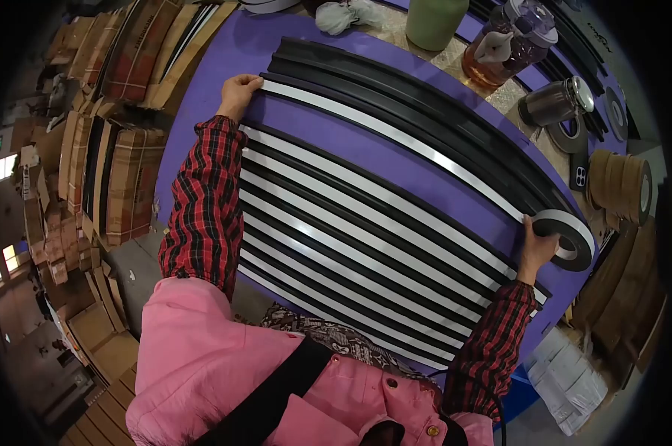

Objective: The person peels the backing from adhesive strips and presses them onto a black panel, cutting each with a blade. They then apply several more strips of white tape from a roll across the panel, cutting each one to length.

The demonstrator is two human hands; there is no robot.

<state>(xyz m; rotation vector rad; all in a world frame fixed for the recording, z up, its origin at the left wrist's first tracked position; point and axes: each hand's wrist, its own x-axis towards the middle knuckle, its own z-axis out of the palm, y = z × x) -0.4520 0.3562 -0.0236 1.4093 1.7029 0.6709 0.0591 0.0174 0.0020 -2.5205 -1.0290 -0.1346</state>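
Observation:
Across the purple table a long white tape strip (434,154) runs along a black strip (365,106). My left hand (239,95) is closed, its fingers pinching the left end of the tape and strip. At the other end, my right hand (536,251) is closed around a roll of tape (585,239), with fingers through its ring and the thumb side near the tape. The tape still joins the roll. Nearer my body lie several black strips faced with white tape (351,223), side by side, between my two arms.
Bare black profiles (403,93) lie behind the strip. Farther back stand a green container (434,22), a drink bottle (499,48) and a dark jar (550,102). A phone (578,172) and brown tape rolls (611,182) sit right. Cardboard boxes (131,178) are stacked left.

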